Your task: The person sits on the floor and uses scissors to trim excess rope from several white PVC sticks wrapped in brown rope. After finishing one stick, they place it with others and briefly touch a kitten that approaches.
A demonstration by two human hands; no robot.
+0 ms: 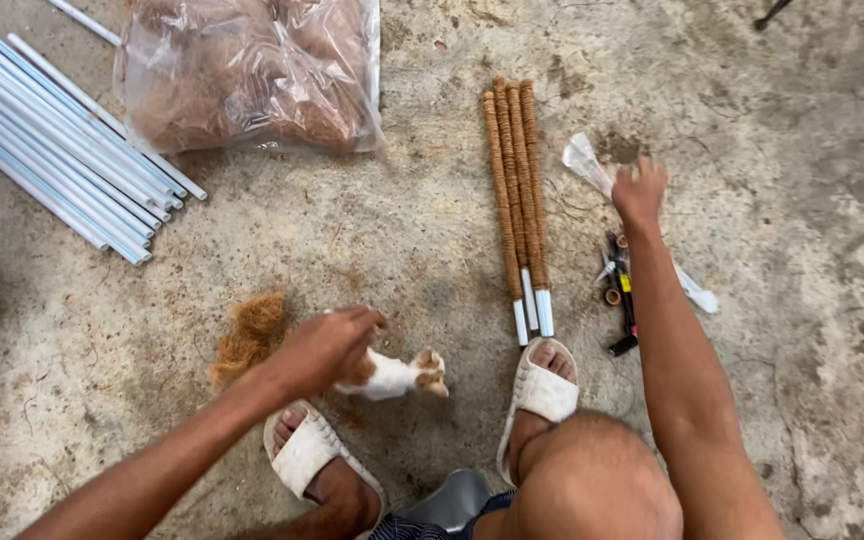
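Left hand (327, 350): fingers are closed around a white pipe end wrapped in brown coir (392, 376), held low above the concrete floor (402, 240).
Right hand (640, 190): stretched out over a crumpled clear plastic wrapper (592, 165); whether its fingers grip cannot be told.
Nearby: three coir-wrapped white poles (518, 200) are laid side by side.

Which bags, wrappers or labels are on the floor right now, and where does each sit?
Clear plastic bag: top left of centre, bulging, full of brown coconut fibre, beside the white pipes.
Crumpled clear plastic wrapper: by the right hand, next to the fibre-wrapped poles; thin, whitish, and running on down past the small tools.
No labels, signs or screens show.
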